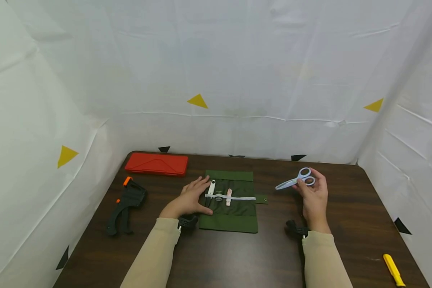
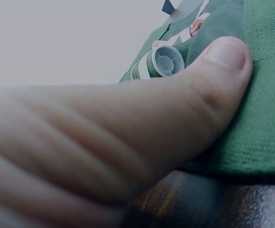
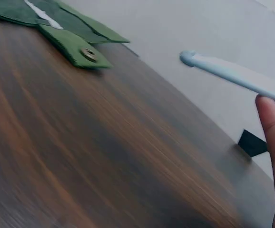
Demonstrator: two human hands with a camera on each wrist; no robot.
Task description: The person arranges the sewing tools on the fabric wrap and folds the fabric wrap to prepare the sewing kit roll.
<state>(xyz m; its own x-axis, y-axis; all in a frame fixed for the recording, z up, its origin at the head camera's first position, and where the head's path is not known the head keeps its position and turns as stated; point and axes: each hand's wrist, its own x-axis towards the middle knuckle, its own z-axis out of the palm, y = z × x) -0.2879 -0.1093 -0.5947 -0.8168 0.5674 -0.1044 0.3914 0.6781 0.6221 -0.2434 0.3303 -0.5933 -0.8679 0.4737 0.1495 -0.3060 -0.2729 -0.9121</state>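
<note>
A green fabric roll-up pouch point(image 1: 237, 224) lies spread out on the dark table. Across it runs a white elastic strap point(image 1: 245, 198); under the strap sit a slim white-and-dark tool point(image 1: 211, 188), a spool of green thread point(image 2: 168, 61) and a small pinkish thread bundle point(image 1: 229, 196). My left hand point(image 1: 188, 201) rests at the pouch's left edge, fingers spread, its thumb point(image 2: 213, 80) touching the cloth. To the right of the pouch, my right hand point(image 1: 315, 198) pinches pale blue scissors point(image 1: 287, 184) by the handles, above the table. Their blades point left towards the pouch.
Behind the left hand lies a red flat case point(image 1: 156, 163). A black bar clamp with orange pads point(image 1: 127, 204) is at the left. Near the front right corner is a yellow-handled tool point(image 1: 393, 269). White sheeting point(image 1: 237, 72) encloses the table's back and sides.
</note>
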